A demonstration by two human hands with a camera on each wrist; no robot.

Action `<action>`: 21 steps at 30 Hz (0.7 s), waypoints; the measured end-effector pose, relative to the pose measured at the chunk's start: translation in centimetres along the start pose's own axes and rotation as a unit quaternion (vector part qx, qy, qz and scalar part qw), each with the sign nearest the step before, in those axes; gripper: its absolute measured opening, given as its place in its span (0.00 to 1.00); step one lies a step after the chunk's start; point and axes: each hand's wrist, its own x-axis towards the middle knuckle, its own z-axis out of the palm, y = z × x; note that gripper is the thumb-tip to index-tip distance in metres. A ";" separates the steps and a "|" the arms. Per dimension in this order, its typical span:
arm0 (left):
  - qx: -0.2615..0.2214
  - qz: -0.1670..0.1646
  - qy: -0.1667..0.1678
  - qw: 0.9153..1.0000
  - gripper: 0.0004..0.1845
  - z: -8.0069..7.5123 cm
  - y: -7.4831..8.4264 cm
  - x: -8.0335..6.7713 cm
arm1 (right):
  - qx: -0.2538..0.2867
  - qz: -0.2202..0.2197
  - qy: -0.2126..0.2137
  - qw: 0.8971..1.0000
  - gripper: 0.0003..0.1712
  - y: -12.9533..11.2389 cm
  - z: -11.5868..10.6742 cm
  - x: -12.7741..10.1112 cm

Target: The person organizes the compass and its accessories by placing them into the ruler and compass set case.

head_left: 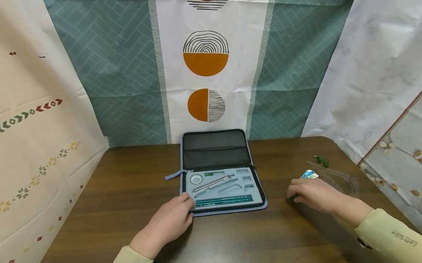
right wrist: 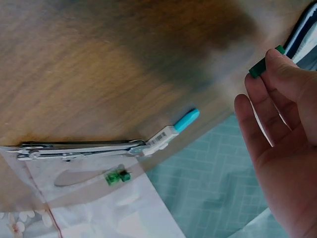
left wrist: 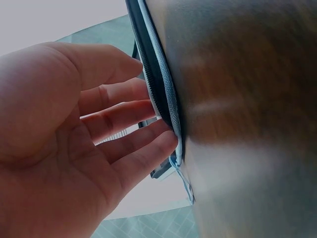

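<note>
A zippered case (head_left: 223,211) lies unfolded on the table, its grey tray holding a drawing compass (head_left: 214,182), a round white disc (head_left: 196,179), a small green piece (head_left: 208,174) and dark green pencils (head_left: 224,201). My left hand (head_left: 171,219) rests at the case's near left corner, its fairly straight fingers touching the zipper edge (left wrist: 157,82). To the right of the case, my right hand (head_left: 314,193) pinches a small green stick (right wrist: 266,62) between thumb and fingertips, just over the table. Beyond that hand sits a blue-and-white item (head_left: 310,174), partly covered in the head view.
On the right lie a clear protractor (head_left: 349,183) and small green pieces (head_left: 322,161). In the right wrist view, a metal compass (right wrist: 79,150) rests beside the blue-and-white item. Patterned cloths (head_left: 123,72) hang behind the brown table (head_left: 131,178).
</note>
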 end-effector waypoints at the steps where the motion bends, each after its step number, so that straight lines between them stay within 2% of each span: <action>1: -0.001 0.000 -0.001 1.000 0.08 0.0 0.0 0.0 | 0.000 -0.001 0.001 1.000 0.18 0.0 0.0 0.1; 13: 0.002 0.001 0.002 1.000 0.07 0.1 -0.1 0.1 | 0.006 -0.016 0.025 1.000 0.15 -0.7 -0.5 2.1; 21: 0.016 0.034 0.032 0.999 0.06 0.1 -0.1 -0.2 | 0.001 -0.010 0.029 1.000 0.15 -1.6 -0.8 4.1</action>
